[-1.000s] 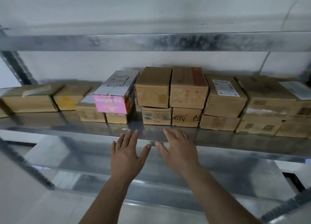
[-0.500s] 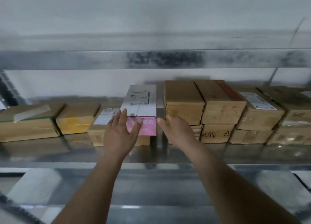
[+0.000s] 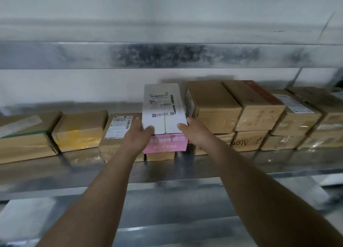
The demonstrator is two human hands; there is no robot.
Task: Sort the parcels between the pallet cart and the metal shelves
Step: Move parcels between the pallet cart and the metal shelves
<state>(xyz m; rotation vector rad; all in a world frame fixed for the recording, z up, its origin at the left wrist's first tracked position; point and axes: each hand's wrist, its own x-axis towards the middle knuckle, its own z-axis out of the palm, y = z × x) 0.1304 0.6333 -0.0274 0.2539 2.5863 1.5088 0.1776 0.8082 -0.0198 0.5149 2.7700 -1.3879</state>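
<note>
Both hands are on the same parcel. The left hand (image 3: 138, 135) grips the near left corner of the white and pink box (image 3: 164, 113), thumb curled over the white top; the right hand (image 3: 193, 130) grips the near right corner the same way, its thumb on top as well. The box sits on a low brown carton (image 3: 160, 155), raised above the metal shelf (image 3: 185, 167), in the middle of the row. Its white top carries a printed shipping label and its pink front faces the person.

To its left I count three brown parcels lying flat: a labelled parcel (image 3: 118, 128) touching the left wrist, a yellow-taped parcel (image 3: 79, 131) beside that, and a long flat parcel (image 3: 24, 135) at the far left. To its right the cartons are stacked two high: a plain brown carton (image 3: 213, 107) just beside the right hand, a red-striped carton (image 3: 258, 105) next, then more toward the right edge, too blurred to count.

All parcels stand well back, leaving a bare strip of shelf along the front edge. The upper shelf beam (image 3: 167, 55) runs across above, with open room over the stacks. The white wall (image 3: 74, 87) closes the back.
</note>
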